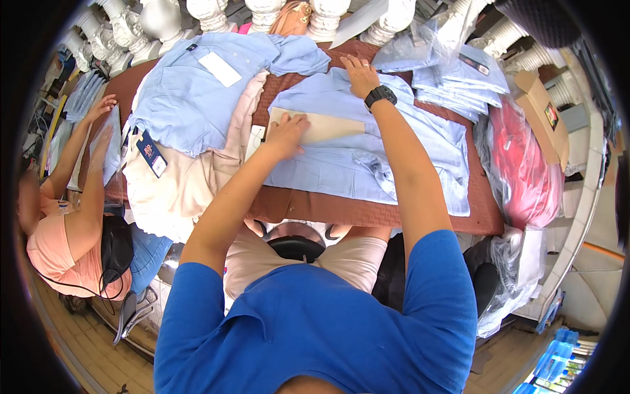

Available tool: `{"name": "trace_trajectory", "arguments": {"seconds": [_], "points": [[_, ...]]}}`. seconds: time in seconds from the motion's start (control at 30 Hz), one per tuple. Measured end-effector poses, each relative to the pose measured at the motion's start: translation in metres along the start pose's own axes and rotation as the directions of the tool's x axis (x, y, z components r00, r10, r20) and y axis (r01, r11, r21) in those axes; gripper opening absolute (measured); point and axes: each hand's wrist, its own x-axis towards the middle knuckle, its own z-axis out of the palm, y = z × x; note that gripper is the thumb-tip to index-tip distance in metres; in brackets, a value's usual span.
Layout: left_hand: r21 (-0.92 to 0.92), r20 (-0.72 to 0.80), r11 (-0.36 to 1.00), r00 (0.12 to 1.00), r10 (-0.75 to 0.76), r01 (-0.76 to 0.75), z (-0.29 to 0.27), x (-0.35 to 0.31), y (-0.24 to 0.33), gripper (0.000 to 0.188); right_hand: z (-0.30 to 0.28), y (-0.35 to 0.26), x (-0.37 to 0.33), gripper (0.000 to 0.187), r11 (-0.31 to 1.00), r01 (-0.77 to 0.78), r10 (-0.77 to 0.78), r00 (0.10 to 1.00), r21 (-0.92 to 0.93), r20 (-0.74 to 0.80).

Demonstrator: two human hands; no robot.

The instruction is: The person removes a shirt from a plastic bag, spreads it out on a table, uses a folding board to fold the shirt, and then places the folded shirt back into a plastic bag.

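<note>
A light blue shirt point(420, 141) lies spread across the brown-covered table in front of me. On it rests a flat beige cardboard sheet point(338, 129). My left hand point(287, 134) presses on the left end of that sheet, fingers lying over it. Farther out, my right hand point(360, 76), with a black watch at the wrist, reaches to the shirt's far edge; its fingers are stretched out on the cloth. To the left is a pile of garments, with a blue shirt point(190, 92) on top of pale pink ones point(177, 190). A white card point(220, 69) lies on that shirt.
Plastic-wrapped folded blue shirts point(459, 82) are stacked at the far right. Beside them are a bag of red garments point(525, 164) and an open cardboard box point(541, 118). White balusters point(262, 13) line the far side. Another person point(72, 243) works at the left with a bagged garment.
</note>
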Motion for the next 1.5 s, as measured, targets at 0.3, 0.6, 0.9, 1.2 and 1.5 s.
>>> {"name": "trace_trajectory", "arguments": {"seconds": [0.3, 0.6, 0.9, 1.2, 1.5], "points": [[0.056, 0.148, 0.995, 0.986, 0.071, -0.080, -0.010, 0.034, 0.000, 0.097, 0.034, 0.021, 0.023, 0.041, 1.000, -0.020, 0.026, 0.945, -0.023, 0.325], [-0.003, 0.054, 0.997, 0.995, 0.084, -0.084, -0.004, 0.014, -0.003, 0.098, 0.004, 0.026, 0.018, 0.034, 0.971, -0.184, 0.144, 0.961, 0.156, 0.238], [-0.134, -0.119, 0.974, 0.979, 0.167, -0.183, 0.018, 0.000, -0.027, 0.094, -0.088, 0.008, -0.026, 0.030, 0.993, 0.117, -0.116, 0.991, 0.001, -0.062], [-0.511, -0.386, 0.857, 0.908, -0.163, -0.064, 0.016, -0.032, -0.012, 0.101, -0.187, -0.101, -0.206, 0.045, 0.885, 0.132, -0.221, 0.963, 0.447, 0.153], [-0.362, -0.432, 0.912, 0.902, 0.016, -0.190, 0.048, -0.014, -0.048, 0.061, -0.065, 0.203, -0.273, 0.034, 0.660, -0.750, 0.752, 0.658, -0.046, 0.050]]}}
